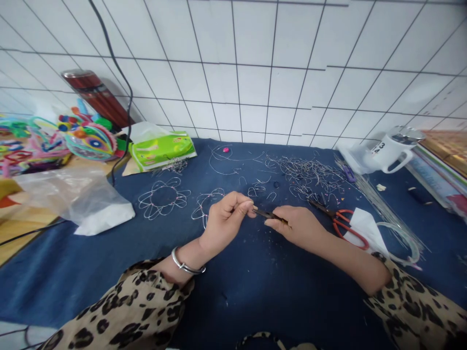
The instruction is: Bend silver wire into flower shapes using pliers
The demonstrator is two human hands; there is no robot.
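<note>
My left hand (226,218) is pinched closed near the middle, at the tips of dark pliers (270,215); whatever it holds is too small to make out. Fingers of my right hand (299,226) wrap round the handles of the pliers. Just behind my left hand lies a flower-shaped wire piece (206,201), partly hidden by it. Another wire flower (164,198) with small pink spots rests further left. Short bent wires (260,188) lie beyond the pliers. A tangled heap of wire (310,171) spreads at the back right.
Red-handled scissors (352,228), white paper (367,228), long straight wires (386,204) and a white mug (390,151) are at the right. A green tissue pack (162,149), plastic bag (76,197) and red flask (98,97) stand left on or beside the blue cloth (255,291).
</note>
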